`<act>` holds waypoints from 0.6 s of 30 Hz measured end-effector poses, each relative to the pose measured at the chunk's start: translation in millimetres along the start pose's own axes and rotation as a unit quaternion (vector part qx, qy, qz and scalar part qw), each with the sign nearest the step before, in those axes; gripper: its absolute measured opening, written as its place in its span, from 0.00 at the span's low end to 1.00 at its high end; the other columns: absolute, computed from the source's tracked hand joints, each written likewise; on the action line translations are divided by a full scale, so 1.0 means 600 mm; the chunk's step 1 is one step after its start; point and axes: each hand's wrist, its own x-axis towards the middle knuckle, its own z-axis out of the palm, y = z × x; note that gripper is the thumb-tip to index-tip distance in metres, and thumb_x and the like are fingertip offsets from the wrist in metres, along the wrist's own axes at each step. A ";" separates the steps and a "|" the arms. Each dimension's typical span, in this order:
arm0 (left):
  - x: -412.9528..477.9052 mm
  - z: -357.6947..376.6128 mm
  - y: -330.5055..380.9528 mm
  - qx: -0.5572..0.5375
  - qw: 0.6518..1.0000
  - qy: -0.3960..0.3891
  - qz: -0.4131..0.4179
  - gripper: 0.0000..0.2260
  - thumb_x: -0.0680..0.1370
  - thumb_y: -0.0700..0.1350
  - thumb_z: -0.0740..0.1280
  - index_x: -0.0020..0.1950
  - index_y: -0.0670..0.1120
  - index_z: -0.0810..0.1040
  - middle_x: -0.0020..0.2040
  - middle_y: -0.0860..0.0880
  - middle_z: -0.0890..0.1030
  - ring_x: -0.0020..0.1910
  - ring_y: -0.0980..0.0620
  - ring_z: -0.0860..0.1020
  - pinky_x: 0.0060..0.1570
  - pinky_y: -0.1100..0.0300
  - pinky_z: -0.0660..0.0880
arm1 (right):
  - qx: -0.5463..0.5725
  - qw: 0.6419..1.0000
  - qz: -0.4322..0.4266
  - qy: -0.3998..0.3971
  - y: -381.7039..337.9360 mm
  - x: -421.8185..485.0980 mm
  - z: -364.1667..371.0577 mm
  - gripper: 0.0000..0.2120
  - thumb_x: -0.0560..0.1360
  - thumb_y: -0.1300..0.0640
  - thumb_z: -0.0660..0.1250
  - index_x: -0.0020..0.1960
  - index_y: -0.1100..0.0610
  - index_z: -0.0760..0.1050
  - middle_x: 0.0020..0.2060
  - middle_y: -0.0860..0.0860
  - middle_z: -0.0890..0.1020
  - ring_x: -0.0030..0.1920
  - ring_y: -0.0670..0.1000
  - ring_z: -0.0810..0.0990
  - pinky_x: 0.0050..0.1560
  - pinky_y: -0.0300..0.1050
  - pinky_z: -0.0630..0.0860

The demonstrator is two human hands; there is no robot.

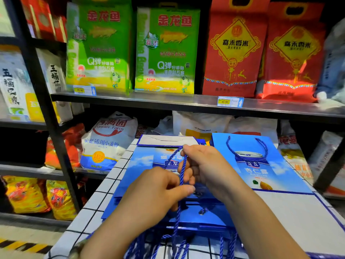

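Blue cord (183, 169), twisted, is rising off flat gift bags (141, 165) on the gridded surface (104, 193), rice shelves (168, 101) filling the upper frame; left hand (158, 186) and right hand (203, 165) are pinching it.

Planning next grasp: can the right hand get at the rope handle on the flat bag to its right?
Probably yes: that rope handle lies uncovered on the flat bag, right beside the right hand, nothing between. The hand pinches another bag's cord, so it must release first.
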 end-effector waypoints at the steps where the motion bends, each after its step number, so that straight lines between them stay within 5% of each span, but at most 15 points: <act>1: 0.002 -0.002 0.004 -0.028 1.000 -0.001 -0.003 0.19 0.72 0.58 0.66 0.32 0.43 0.76 0.24 0.52 0.78 0.24 0.56 0.71 0.36 0.54 0.74 | -0.004 1.000 0.004 0.002 -0.001 0.003 -0.004 0.13 0.79 0.52 0.57 0.43 0.59 0.72 0.27 0.55 0.75 0.21 0.47 0.74 0.23 0.37 0.68; 5: 0.016 -0.017 0.022 -0.163 0.985 0.050 -0.012 0.15 0.74 0.51 0.66 0.33 0.41 0.79 0.22 0.51 0.76 0.20 0.57 0.68 0.23 0.68 0.66 | -0.078 0.997 0.017 -0.003 0.002 -0.001 -0.027 0.17 0.78 0.47 0.57 0.43 0.58 0.75 0.25 0.50 0.77 0.23 0.48 0.73 0.23 0.37 0.66; 9: 0.041 -0.025 0.034 -0.262 0.962 0.079 -0.012 0.13 0.76 0.46 0.65 0.33 0.42 0.79 0.22 0.50 0.76 0.19 0.57 0.68 0.21 0.70 0.65 | -0.154 0.984 0.003 -0.086 0.004 -0.025 -0.040 0.20 0.68 0.41 0.60 0.39 0.57 0.78 0.26 0.49 0.77 0.24 0.46 0.71 0.23 0.35 0.63; 14: 0.065 -0.018 0.040 -0.331 0.938 0.104 -0.026 0.12 0.77 0.45 0.64 0.35 0.43 0.78 0.25 0.50 0.78 0.20 0.58 0.70 0.22 0.71 0.65 | -0.240 0.962 -0.010 -0.126 0.002 -0.039 -0.043 0.10 0.72 0.58 0.68 0.43 0.67 0.79 0.24 0.44 0.77 0.25 0.41 0.71 0.27 0.30 0.66; 18: 0.069 -0.012 0.036 -0.310 0.944 0.106 -0.033 0.11 0.77 0.47 0.64 0.36 0.46 0.78 0.29 0.50 0.81 0.25 0.56 0.74 0.26 0.69 0.68 | -0.216 0.973 -0.002 -0.082 0.003 -0.036 -0.053 0.08 0.74 0.64 0.66 0.36 0.62 0.76 0.29 0.51 0.80 0.27 0.44 0.75 0.27 0.33 0.70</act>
